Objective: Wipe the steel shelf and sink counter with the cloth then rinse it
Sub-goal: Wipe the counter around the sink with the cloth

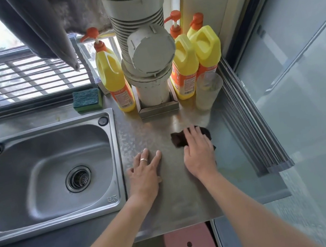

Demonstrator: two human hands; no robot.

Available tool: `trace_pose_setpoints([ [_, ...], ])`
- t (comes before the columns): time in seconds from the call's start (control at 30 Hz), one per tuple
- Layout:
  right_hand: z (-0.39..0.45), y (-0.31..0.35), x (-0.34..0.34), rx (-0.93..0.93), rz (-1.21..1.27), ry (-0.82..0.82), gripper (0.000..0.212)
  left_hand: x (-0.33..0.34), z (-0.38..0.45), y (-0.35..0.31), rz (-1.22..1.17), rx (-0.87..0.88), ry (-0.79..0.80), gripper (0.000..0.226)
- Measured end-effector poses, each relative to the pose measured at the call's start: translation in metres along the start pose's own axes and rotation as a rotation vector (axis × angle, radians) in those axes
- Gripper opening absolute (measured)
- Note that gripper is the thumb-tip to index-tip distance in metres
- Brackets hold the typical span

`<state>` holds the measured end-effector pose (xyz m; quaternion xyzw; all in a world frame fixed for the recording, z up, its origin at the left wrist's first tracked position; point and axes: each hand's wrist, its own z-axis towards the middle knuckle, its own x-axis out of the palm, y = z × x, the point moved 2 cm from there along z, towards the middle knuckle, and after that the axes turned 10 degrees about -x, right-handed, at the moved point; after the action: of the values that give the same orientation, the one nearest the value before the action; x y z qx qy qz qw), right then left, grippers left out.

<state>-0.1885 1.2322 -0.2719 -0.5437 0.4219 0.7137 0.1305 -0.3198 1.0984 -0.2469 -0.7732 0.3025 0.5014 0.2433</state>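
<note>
Currently the cloth (190, 137) lies flat on the steel counter (171, 198), right of the sink (44, 172) and near the yellow bottles (186, 69). It looks soft, light and probably damp; hold it by pressing from above with a flat palm. The right hand (198, 149) presses it, fingers straight and spread. The left hand (144, 170) rests flat on the counter, holding nothing, both forearms reaching far

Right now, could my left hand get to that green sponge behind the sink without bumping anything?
Probably yes. The left hand lies flat on the counter holding nothing, and the steel between it and the sponge looks bare. The nearest yellow bottle stands just right of the sponge, so keep left.
</note>
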Motion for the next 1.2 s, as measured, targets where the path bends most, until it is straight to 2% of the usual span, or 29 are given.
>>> trace_pose_setpoints([
  [0.2, -0.037, 0.041, 0.013, -0.085, 0.037, 0.003, 0.058, 0.0, -0.005, -0.001, 0.03, -0.003, -0.029, 0.08],
  [0.33, -0.054, 0.048, 0.007, -0.104, -0.043, -0.03, 0.049, 0.0, -0.01, 0.0, 0.005, 0.006, -0.038, 0.078],
  [0.47, -0.045, 0.026, -0.025, 0.108, -0.145, -0.293, 0.037, 0.002, -0.013, 0.001, -0.041, 0.008, -0.043, 0.071],
  [0.53, -0.046, 0.006, -0.043, 0.216, -0.223, -0.374, 0.036, 0.002, -0.014, 0.0, -0.043, 0.007, -0.051, 0.07],
  [0.6, -0.057, -0.014, -0.053, 0.29, -0.283, -0.355, 0.037, 0.002, -0.015, -0.001, -0.047, -0.002, -0.052, 0.07],
  [0.7, -0.083, -0.044, -0.057, 0.38, -0.304, -0.24, 0.031, 0.002, -0.018, -0.005, -0.048, -0.015, -0.069, 0.07],
  [0.8, -0.105, -0.061, -0.053, 0.274, -0.335, -0.179, 0.03, 0.004, -0.024, -0.009, -0.078, -0.005, -0.088, 0.066],
  [0.87, -0.108, -0.064, -0.049, 0.189, -0.32, -0.201, 0.035, 0.006, -0.03, -0.012, -0.1, -0.011, -0.103, 0.063],
  [1.03, -0.104, -0.064, -0.044, 0.215, -0.161, -0.11, 0.055, 0.01, -0.039, -0.014, -0.143, -0.011, -0.134, 0.064],
  [1.2, -0.11, -0.054, -0.038, 0.173, -0.111, -0.098, 0.053, 0.014, -0.048, -0.012, -0.16, 0.015, -0.157, 0.065],
])
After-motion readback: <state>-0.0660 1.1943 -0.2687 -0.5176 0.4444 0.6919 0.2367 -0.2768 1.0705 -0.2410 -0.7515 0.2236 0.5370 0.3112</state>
